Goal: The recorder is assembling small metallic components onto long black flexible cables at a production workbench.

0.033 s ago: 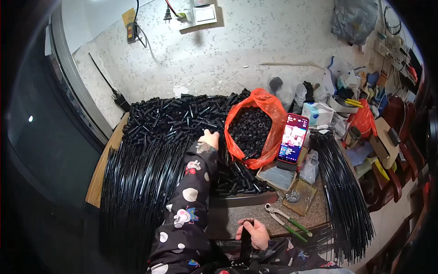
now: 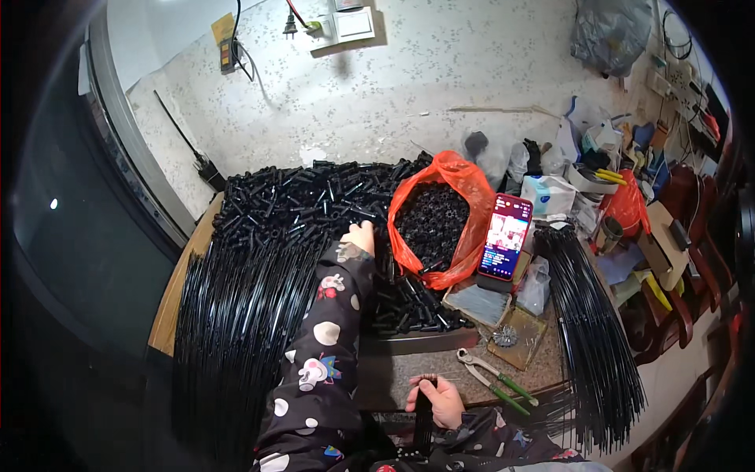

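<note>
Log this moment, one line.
left hand: at heap of small black tubes | right hand: gripping bundle of thin black rods | red plastic bag: open

Two hands [image 2: 359, 237] [image 2: 442, 403], two red bags [image 2: 475, 190] [image 2: 627, 208], one hanging grey bag [image 2: 612, 38], one phone [image 2: 505, 238], one pair of pliers [image 2: 509, 400]; black rods [image 2: 594, 338] and black tubes [image 2: 275, 197], too many to count

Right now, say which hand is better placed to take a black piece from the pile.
Likely the left hand: it is at the pile of black pieces, while the right hand, farther off, holds thin black strands.
</note>
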Motion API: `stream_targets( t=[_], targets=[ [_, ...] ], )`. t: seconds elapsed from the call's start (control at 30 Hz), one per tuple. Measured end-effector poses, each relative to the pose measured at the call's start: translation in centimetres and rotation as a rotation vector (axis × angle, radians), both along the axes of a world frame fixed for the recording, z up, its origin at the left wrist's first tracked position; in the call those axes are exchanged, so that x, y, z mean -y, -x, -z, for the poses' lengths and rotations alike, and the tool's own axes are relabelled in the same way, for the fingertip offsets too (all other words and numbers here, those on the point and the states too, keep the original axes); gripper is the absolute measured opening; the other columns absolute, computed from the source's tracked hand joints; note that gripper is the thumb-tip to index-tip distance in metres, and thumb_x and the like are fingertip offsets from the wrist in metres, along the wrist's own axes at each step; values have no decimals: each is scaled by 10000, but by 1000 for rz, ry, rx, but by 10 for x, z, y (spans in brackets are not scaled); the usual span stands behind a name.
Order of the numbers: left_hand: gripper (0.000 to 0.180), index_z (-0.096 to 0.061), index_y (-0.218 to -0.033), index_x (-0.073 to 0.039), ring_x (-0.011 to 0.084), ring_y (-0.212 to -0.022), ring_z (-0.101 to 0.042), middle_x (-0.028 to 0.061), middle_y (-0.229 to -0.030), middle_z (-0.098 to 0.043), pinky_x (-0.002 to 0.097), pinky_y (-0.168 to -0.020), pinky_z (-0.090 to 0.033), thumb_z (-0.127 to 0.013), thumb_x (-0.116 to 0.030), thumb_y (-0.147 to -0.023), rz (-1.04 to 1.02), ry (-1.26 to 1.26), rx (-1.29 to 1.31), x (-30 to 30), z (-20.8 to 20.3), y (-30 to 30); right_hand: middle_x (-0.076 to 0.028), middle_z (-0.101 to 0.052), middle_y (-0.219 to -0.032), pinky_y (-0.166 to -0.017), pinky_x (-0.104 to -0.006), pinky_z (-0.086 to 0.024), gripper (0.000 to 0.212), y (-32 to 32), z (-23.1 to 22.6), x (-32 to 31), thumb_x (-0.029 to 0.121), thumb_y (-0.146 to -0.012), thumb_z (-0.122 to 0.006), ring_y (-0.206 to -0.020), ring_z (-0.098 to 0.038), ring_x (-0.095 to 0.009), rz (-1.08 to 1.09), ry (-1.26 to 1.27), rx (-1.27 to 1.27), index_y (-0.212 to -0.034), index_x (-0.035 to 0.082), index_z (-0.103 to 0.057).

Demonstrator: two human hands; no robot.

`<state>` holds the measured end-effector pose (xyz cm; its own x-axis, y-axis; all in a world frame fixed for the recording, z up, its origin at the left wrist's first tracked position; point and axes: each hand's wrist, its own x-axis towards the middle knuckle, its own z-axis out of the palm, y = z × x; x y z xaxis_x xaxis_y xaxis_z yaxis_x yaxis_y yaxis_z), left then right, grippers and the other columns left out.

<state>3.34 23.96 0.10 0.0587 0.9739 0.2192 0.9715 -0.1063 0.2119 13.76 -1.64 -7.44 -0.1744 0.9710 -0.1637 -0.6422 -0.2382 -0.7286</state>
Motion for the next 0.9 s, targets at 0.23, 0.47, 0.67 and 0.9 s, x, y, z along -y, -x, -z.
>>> stream_targets(
  t=[0.23,0.47,0.67,0.9],
  targets=[
    [195,-421,-796,-28,157,-450,-459,73,-617,-453,239,-403,-390,-416,29,-610,217,194,1647,18,-32,71,-85,-502,-625,-514,-254,-419,169,9,-15,-7,125,-788,-377,-534,-504,-160,-1,-31,112,-857,-18,-432],
    [67,-458,-707,-66,88,-521,-452,-12,-582,-454,194,-464,-363,-481,-43,-649,334,179,1018,81,-39,94,-92,-509,-635,-512,-256,-431,197,14,-25,-11,156,-781,-406,-536,-522,-169,-126,-120,80,-893,-5,-425],
    [129,-454,-784,-65,233,-717,-481,87,-701,-475,322,-556,-423,-442,-100,-661,261,-154,-241,87,40,76,-97,-515,-651,-498,-264,-441,202,17,4,-17,155,-752,-463,-544,-531,-167,89,-2,49,-912,60,-384],
    [146,-522,-726,-46,227,-746,-518,92,-765,-527,326,-596,-441,-402,-123,-700,177,62,-395,63,20,57,-55,-527,-694,-573,-240,-411,133,6,4,1,138,-737,-494,-616,-513,-138,317,-33,76,-770,10,-486]
  ],
)
